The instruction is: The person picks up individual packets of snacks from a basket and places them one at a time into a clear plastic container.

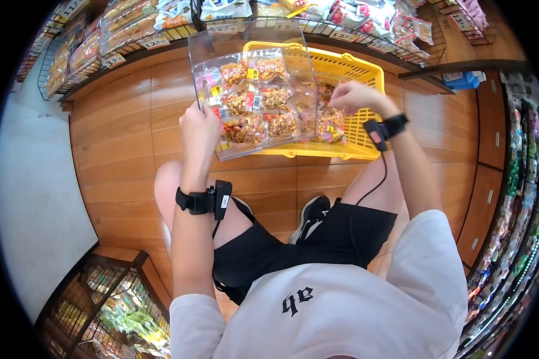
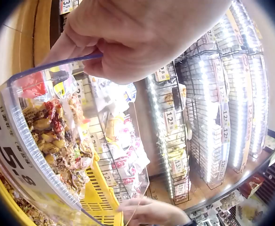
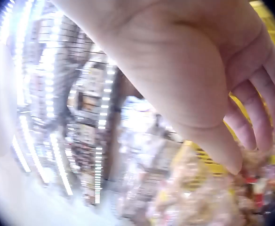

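Leftmost, we see a white panel (image 1: pixel 42 173) standing beside the wooden floor (image 1: pixel 114 143), and past it a rack of packaged bread (image 1: pixel 126 27). Next comes the left hand (image 1: pixel 199 128), its fingers curled tightly over the near-left edge of a clear box (image 1: pixel 212 48). We find this box above the left part of a yellow basket (image 1: pixel 374 72); whether it rests on the basket, we cannot tell. Rows of nut-filled packets (image 1: pixel 276 99) sit inside the box, and the left wrist view shows us a price label (image 2: pixel 15 146) on its wall. Further right, we see more packets in the basket (image 1: pixel 330 128), with the right hand (image 1: pixel 359 99) just over them. Its fingers are loosely bent and parted from the thumb, holding nothing that we can see; we cannot tell whether the fingertips touch the packets. At far right we see lit shelves (image 1: pixel 521 197).
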A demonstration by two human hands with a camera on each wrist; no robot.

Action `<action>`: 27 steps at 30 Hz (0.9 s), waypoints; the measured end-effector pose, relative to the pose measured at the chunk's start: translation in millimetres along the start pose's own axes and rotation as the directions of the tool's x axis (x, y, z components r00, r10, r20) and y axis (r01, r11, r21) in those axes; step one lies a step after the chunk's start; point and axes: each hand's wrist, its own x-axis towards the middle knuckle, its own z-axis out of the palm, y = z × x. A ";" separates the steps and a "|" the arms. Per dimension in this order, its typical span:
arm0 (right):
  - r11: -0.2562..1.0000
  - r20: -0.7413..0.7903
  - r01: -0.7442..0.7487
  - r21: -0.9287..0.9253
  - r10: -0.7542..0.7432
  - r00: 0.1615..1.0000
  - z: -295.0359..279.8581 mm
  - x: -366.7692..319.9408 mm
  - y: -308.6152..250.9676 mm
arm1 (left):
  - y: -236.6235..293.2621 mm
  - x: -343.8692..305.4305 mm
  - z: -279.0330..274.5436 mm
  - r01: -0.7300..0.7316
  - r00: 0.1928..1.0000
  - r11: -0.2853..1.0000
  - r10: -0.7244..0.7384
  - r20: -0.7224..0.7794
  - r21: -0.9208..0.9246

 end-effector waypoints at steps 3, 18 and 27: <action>0.981 0.221 -0.158 -0.111 0.180 0.958 44.2 65.9 73.8 | -25.4 9.9 14.6 -0.207 0.968 0.976 0.214 -0.131 0.066; 0.929 -0.191 0.027 -0.369 -0.104 0.976 118.6 154.2 125.3 | -0.6 -3.1 3.8 -0.029 0.999 0.999 0.031 -0.045 0.044; 0.940 -0.026 -0.034 -0.340 0.026 0.999 -5.8 -3.2 17.7 | -12.9 2.7 9.0 -0.095 0.994 0.994 0.092 -0.060 -0.046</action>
